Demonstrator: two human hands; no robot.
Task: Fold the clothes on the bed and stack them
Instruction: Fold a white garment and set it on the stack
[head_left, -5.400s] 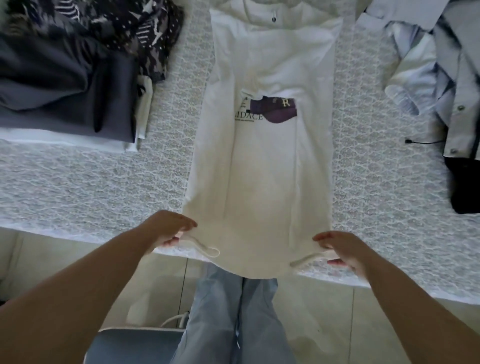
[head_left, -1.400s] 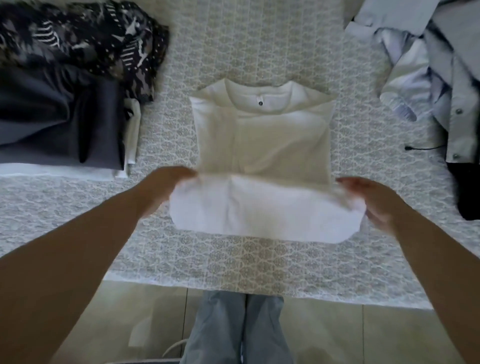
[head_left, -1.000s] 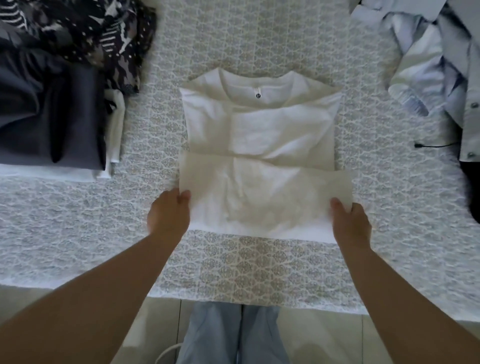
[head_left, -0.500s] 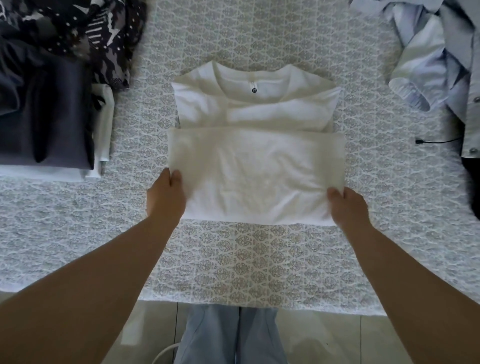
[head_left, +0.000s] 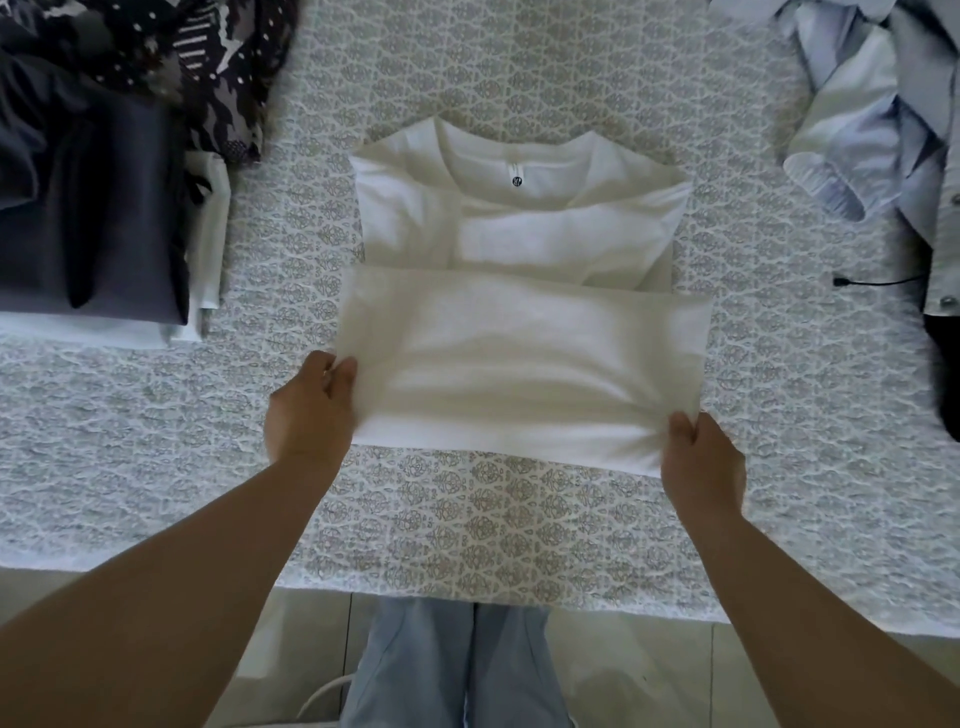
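Note:
A white T-shirt (head_left: 519, 291) lies on the lace-covered bed (head_left: 519, 535), collar at the far end, its lower part doubled up over the chest. My left hand (head_left: 311, 410) pinches the near left corner of the folded part. My right hand (head_left: 701, 462) grips the near right corner, where the cloth puckers. The folded layer is lifted slightly off the bed at its near edge. A stack of folded clothes (head_left: 98, 234), dark grey on top of white, sits at the left.
A dark patterned garment (head_left: 208, 62) lies crumpled at the far left. Unfolded pale blue and grey shirts (head_left: 872, 114) are heaped at the right, with a black cord (head_left: 872, 283) and a black item (head_left: 945, 374) by them. The bed's near edge runs above my legs.
The shirt's hem was brought up off the bed edge and folded over the chest. In the last half second both hands have closed on the fold's near corners and lifted them.

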